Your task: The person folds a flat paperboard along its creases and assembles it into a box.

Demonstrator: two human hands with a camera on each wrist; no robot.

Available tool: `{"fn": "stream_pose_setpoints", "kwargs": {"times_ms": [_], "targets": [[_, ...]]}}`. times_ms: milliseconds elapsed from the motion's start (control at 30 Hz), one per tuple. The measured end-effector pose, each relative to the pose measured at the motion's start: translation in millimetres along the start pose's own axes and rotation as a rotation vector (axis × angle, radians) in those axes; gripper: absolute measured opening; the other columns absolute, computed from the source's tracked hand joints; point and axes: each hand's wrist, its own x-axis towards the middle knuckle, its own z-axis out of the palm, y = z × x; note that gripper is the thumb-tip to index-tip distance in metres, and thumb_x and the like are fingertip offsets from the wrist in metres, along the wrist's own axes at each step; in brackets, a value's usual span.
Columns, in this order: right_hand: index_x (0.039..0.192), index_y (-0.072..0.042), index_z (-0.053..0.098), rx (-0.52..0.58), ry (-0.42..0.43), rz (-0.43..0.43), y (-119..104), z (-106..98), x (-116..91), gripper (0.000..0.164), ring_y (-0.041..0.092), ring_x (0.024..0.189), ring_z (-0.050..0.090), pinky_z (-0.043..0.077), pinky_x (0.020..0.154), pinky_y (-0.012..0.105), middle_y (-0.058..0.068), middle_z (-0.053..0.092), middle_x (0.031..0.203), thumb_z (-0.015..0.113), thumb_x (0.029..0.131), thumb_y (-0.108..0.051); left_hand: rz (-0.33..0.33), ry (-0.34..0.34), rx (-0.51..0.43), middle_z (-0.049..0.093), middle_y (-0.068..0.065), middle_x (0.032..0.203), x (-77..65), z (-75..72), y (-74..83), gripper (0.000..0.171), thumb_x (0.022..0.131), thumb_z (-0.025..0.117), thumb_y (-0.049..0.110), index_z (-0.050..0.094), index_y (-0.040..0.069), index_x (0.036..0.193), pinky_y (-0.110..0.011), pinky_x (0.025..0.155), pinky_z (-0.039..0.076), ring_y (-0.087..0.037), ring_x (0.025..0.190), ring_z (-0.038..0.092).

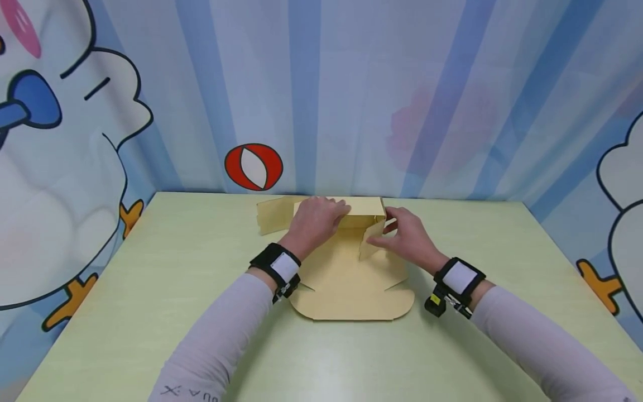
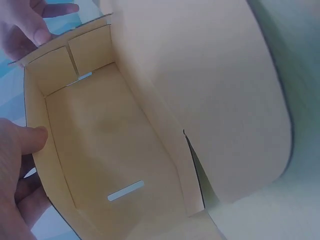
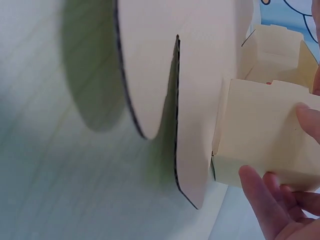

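A partly folded cardboard box [image 1: 351, 268] lies on the table, its lid panel with rounded corners toward the person. My left hand [image 1: 316, 220] grips the box's far wall; in the left wrist view its thumb [image 2: 34, 139] hooks over the wall's edge. My right hand [image 1: 404, 237] holds the right end, thumb against a side flap [image 1: 370, 243] and fingers behind it. In the right wrist view, thumb and fingers straddle this end panel [image 3: 270, 125]. The left end flap [image 1: 273, 215] stands out unfolded. Inside, the base has a slot [image 2: 126, 191].
The box stands near the far edge of a pale green table [image 1: 150, 290]. Behind it hangs a blue striped backdrop [image 1: 341, 111] with cartoon figures. Both wrists wear black straps [image 1: 273, 265] with small cameras.
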Motion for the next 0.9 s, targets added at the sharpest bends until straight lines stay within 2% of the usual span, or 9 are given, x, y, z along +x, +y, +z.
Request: {"fn": "stream_pose_setpoints", "kwargs": {"times_ms": [167, 300, 433, 500, 600, 767, 900], "targets": [[0.119, -0.001, 0.058, -0.03, 0.01, 0.021, -2.0, -0.3, 4.5, 0.057, 0.03, 0.094, 0.069, 0.058, 0.076, 0.038, 0.017, 0.061, 0.113, 0.083, 0.08, -0.035, -0.006, -0.012, -0.011, 0.05, 0.0, 0.055, 2.1, -2.1, 0.3, 0.014, 0.098, 0.062, 0.021, 0.076, 0.02, 0.096, -0.019, 0.047, 0.029, -0.015, 0.052, 0.052], [0.125, -0.001, 0.053, -0.048, 0.013, 0.037, -3.4, 1.9, 6.3, 0.064, 0.028, 0.089, 0.071, 0.059, 0.072, 0.035, 0.018, 0.064, 0.115, 0.082, 0.08, -0.036, -0.013, -0.024, -0.014, 0.052, 0.0, 0.055, 1.1, -2.4, 0.6, 0.014, 0.098, 0.062, 0.021, 0.076, 0.021, 0.097, -0.018, 0.048, 0.03, -0.015, 0.052, 0.052], [0.128, -0.001, 0.046, -0.086, 0.032, 0.059, -2.9, 4.2, 7.8, 0.07, 0.023, 0.074, 0.071, 0.055, 0.06, 0.029, 0.02, 0.069, 0.103, 0.081, 0.081, -0.039, -0.003, -0.02, -0.008, 0.051, 0.0, 0.056, 0.2, -2.3, 1.5, 0.012, 0.097, 0.063, 0.02, 0.075, 0.02, 0.095, -0.018, 0.048, 0.027, -0.015, 0.051, 0.05], [0.125, 0.0, 0.045, -0.112, 0.049, 0.059, -3.4, 4.9, 8.6, 0.069, 0.02, 0.065, 0.066, 0.049, 0.055, 0.026, 0.02, 0.069, 0.094, 0.081, 0.081, -0.039, 0.006, -0.014, -0.008, 0.05, 0.001, 0.056, 0.0, -2.0, 2.0, 0.011, 0.097, 0.064, 0.02, 0.074, 0.02, 0.094, -0.018, 0.047, 0.025, -0.014, 0.051, 0.048], [0.122, 0.001, 0.046, -0.13, 0.069, 0.057, -5.2, 5.3, 10.7, 0.067, 0.019, 0.06, 0.059, 0.044, 0.053, 0.026, 0.019, 0.068, 0.089, 0.082, 0.08, -0.037, 0.012, -0.007, -0.008, 0.051, 0.001, 0.056, -0.1, -1.7, 2.2, 0.01, 0.096, 0.065, 0.019, 0.074, 0.02, 0.094, -0.018, 0.047, 0.026, -0.014, 0.051, 0.049], [0.119, 0.001, 0.047, -0.164, 0.083, 0.055, -6.8, 7.2, 15.4, 0.063, 0.022, 0.067, 0.058, 0.043, 0.057, 0.027, 0.018, 0.067, 0.093, 0.081, 0.082, -0.035, 0.007, -0.005, -0.005, 0.054, 0.0, 0.057, 0.0, -1.6, 1.2, 0.01, 0.096, 0.065, 0.02, 0.075, 0.02, 0.096, -0.018, 0.047, 0.03, -0.014, 0.052, 0.051], [0.117, 0.001, 0.047, -0.192, 0.093, 0.057, -7.1, 9.4, 19.4, 0.059, 0.025, 0.074, 0.062, 0.047, 0.061, 0.03, 0.019, 0.067, 0.096, 0.08, 0.083, -0.034, 0.001, -0.005, -0.007, 0.054, -0.001, 0.056, -0.2, -1.7, 0.0, 0.011, 0.097, 0.064, 0.02, 0.075, 0.02, 0.095, -0.019, 0.047, 0.028, -0.015, 0.051, 0.051]]}}
